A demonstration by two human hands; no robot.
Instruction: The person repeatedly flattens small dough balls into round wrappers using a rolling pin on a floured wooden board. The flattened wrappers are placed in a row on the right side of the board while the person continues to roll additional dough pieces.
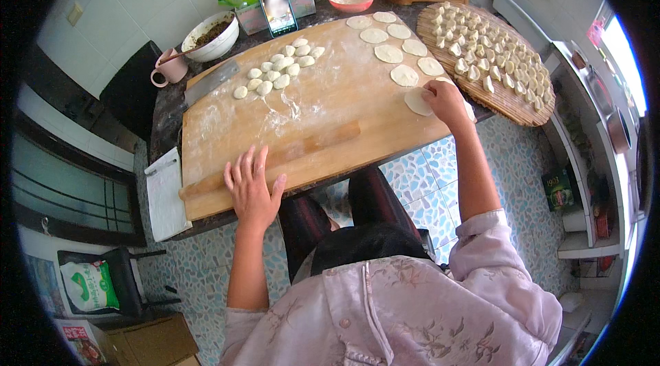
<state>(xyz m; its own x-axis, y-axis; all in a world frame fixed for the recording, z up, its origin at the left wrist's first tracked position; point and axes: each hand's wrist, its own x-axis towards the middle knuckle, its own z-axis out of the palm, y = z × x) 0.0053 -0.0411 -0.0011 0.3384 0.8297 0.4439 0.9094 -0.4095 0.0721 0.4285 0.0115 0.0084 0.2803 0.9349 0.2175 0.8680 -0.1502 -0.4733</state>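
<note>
My left hand (252, 193) lies palm down with fingers spread over the wooden rolling pin (322, 135), near the front edge of the floured wooden board (335, 95). At the board's right side, my right hand (444, 100) has its fingertips closed at the edge of a thin round dough wrapper (415, 102); part of that wrapper is hidden by the fingers. Several more rolled wrappers (389, 54) lie in rows beyond it, and one is partly under my right wrist. Small flattened dough pieces (281, 63) are grouped at the back left of the board.
A cleaver (212, 82) lies on the board's left edge. Behind stand a pink mug (175, 68), a white bowl (224, 46) of dark filling, a propped phone (278, 10) and a pink bowl (351, 4) of flour. Shaped dumplings (482, 64) cover a round tray (508, 111) at right.
</note>
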